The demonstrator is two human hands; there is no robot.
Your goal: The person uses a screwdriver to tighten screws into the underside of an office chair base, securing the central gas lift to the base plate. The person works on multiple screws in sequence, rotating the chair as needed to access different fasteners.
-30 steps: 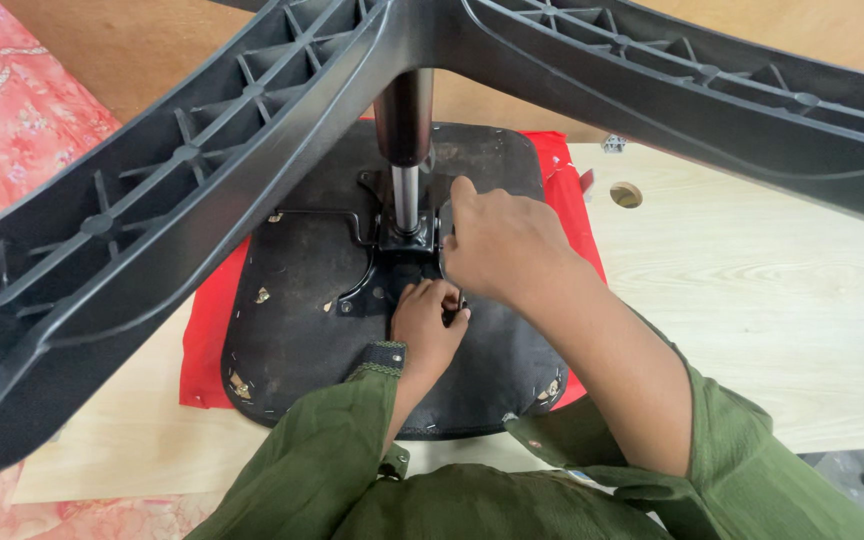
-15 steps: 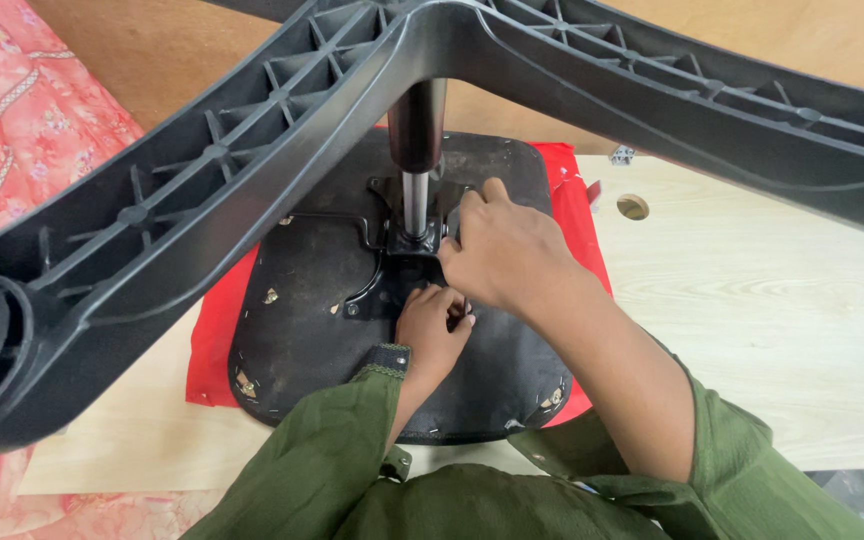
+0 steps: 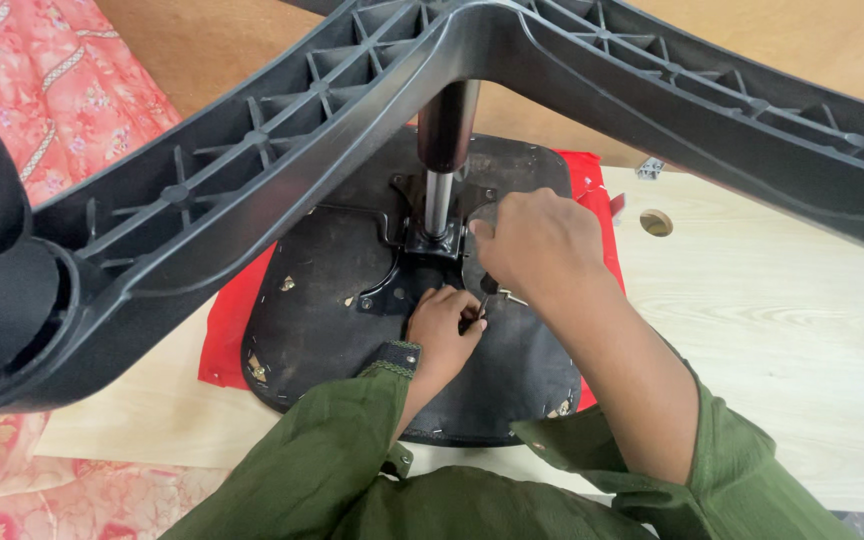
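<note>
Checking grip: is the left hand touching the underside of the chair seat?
Touching. Head view shows the left hand resting on the black seat underside, no gap visible.

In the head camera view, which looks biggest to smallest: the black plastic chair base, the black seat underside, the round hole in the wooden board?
1. Black plastic chair base, though nearest the camera
2. Black seat underside
3. Round hole in the pale wooden board

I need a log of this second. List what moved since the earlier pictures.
Little changed. The view tilted slightly, so the chair base sits lower left. The right hand lifted a touch off the mounting plate. The left hand still pinches a small tool. The upturned seat stayed put.
</note>
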